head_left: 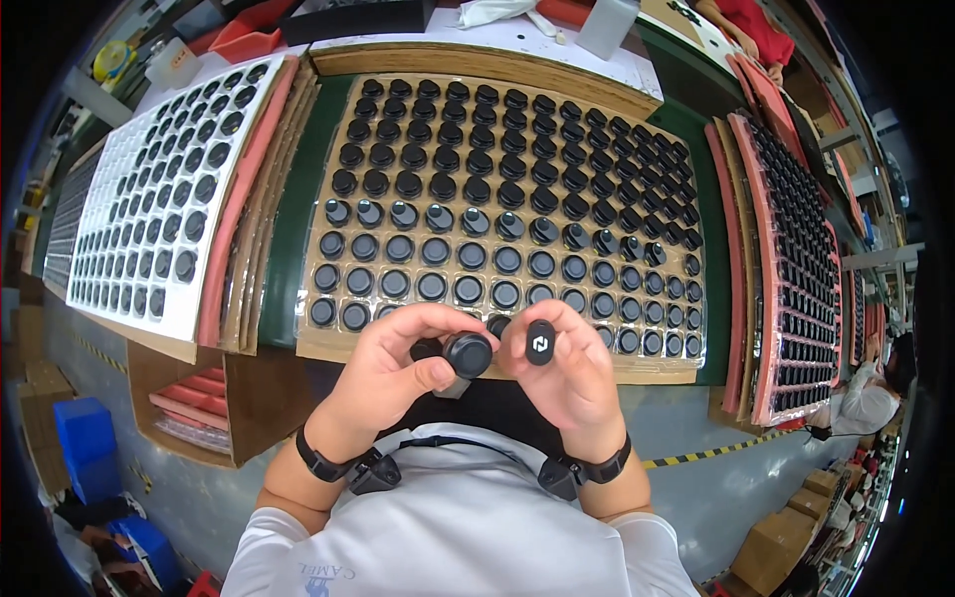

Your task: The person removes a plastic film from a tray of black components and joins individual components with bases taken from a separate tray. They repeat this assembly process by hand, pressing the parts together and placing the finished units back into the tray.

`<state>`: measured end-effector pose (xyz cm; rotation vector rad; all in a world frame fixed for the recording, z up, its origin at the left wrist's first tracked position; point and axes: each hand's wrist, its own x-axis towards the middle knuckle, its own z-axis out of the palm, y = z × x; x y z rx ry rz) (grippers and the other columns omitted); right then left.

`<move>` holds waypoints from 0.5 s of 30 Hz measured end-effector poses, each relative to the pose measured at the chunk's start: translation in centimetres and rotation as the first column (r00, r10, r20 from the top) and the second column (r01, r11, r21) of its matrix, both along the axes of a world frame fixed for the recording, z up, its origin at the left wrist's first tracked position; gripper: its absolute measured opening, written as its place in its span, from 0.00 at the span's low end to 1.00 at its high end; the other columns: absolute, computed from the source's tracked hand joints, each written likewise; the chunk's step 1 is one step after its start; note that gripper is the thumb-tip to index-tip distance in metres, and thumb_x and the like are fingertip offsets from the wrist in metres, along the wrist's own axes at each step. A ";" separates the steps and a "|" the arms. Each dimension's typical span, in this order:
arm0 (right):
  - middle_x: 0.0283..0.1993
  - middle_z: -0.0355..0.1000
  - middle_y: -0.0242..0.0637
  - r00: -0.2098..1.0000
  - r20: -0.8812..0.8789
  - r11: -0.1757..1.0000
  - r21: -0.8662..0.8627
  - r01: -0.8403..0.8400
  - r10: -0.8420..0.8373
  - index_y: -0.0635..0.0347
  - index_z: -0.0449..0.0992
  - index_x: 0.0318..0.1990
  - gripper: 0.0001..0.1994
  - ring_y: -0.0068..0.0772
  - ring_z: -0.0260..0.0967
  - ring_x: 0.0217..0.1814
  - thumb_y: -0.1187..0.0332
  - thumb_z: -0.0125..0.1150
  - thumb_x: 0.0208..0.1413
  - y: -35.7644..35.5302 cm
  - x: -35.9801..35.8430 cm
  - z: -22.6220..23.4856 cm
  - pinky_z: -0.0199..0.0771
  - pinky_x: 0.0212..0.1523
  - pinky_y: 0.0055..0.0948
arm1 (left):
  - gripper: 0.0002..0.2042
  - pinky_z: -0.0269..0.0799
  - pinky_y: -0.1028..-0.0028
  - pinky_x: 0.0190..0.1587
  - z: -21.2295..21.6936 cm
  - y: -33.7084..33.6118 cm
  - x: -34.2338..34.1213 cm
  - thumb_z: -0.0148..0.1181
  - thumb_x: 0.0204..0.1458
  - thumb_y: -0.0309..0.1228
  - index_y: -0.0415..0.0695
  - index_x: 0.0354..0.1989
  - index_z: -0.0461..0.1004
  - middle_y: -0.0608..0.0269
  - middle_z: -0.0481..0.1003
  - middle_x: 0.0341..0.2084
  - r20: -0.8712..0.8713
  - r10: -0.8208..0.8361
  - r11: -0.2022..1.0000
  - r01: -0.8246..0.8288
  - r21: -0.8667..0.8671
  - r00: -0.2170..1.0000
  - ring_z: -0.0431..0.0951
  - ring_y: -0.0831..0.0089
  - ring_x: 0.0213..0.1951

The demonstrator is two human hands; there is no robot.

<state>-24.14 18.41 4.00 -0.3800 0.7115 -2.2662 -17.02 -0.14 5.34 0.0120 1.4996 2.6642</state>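
My left hand (400, 355) pinches a round black knob-like part (468, 354) between thumb and fingers. Another dark piece (426, 348) shows behind that thumb, partly hidden by the fingers. A short way to the right, my right hand (569, 363) is closed round a small black oval piece (539, 342) with a white mark on its face. Both hands are over the near edge of a clear plastic tray (310, 298) that holds rows of similar black parts. One row across its middle has shiny tops; the nearer rows show round matte tops.
To the left stands a tilted white tray (109, 214) of black parts, against stacked cardboard and pink sheets (234, 199). A loaded pink-edged tray (771, 269) stands at right. Behind is a wood-edged white shelf (477, 62). An open carton (189, 418) sits low at left.
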 end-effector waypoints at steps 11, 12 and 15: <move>0.35 0.65 0.37 0.949 -0.248 0.950 0.195 0.245 -0.194 0.62 0.65 0.48 0.18 0.27 0.60 0.35 0.58 0.54 0.57 -0.9 1.1 1.0 0.60 0.37 0.25 | 0.18 0.67 0.80 0.36 0.0 0.6 0.0 0.64 0.48 0.32 0.37 0.45 0.70 0.60 0.73 0.38 -0.138 0.126 0.964 -0.154 -0.215 0.982 0.70 0.79 0.32; 0.34 0.64 0.37 0.896 -0.376 0.914 0.225 0.337 -0.237 0.63 0.65 0.48 0.19 0.26 0.60 0.35 0.58 0.54 0.57 -1.0 1.1 1.1 0.60 0.37 0.24 | 0.17 0.67 0.79 0.39 0.0 0.6 0.0 0.64 0.48 0.28 0.38 0.45 0.71 0.63 0.72 0.39 -0.166 0.130 0.953 -0.169 -0.252 0.978 0.70 0.80 0.33; 0.34 0.64 0.37 0.675 -0.720 0.814 0.292 0.503 -0.159 0.64 0.65 0.46 0.17 0.25 0.59 0.34 0.59 0.53 0.58 -0.8 0.8 1.4 0.59 0.35 0.23 | 0.17 0.67 0.80 0.35 0.3 0.9 0.1 0.65 0.46 0.25 0.37 0.45 0.71 0.61 0.71 0.39 -0.333 0.151 0.858 -0.291 -0.423 0.931 0.69 0.80 0.30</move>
